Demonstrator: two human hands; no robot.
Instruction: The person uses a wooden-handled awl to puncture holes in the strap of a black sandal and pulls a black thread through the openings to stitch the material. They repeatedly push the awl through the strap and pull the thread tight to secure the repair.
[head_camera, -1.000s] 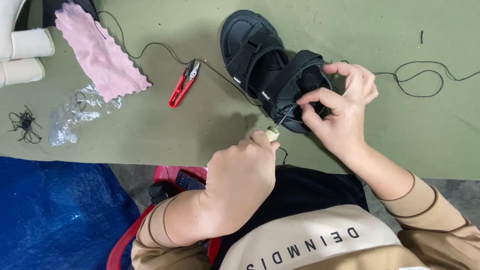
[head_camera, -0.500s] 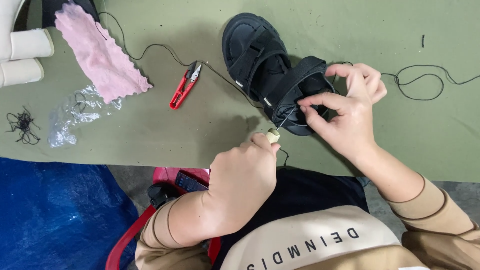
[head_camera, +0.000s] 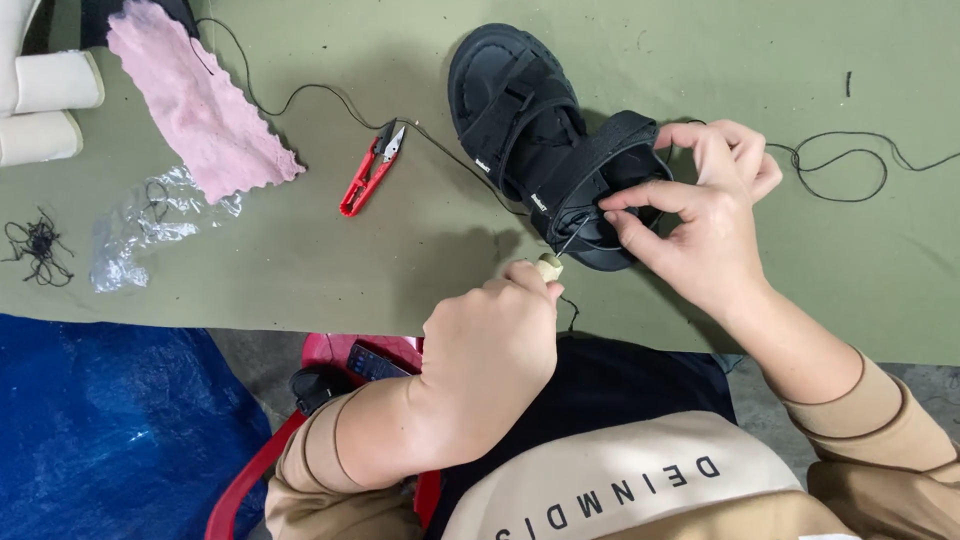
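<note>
Fingers of the left hand (head_camera: 490, 345) clench a wooden-handled awl (head_camera: 556, 258), its needle at the black sandal's (head_camera: 545, 145) heel strap on the table (head_camera: 300, 250); right hand (head_camera: 695, 215) pinches the strap. Stitching looks underway; next, steady pushing through.

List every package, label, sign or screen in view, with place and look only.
Crumpled clear plastic wrapper: left on the green table, below the pink cloth.
Small white label tabs: on the black strap sandal, tiny rectangles.
Dark phone screen: on the red stool under the table edge, rectangular.
</note>
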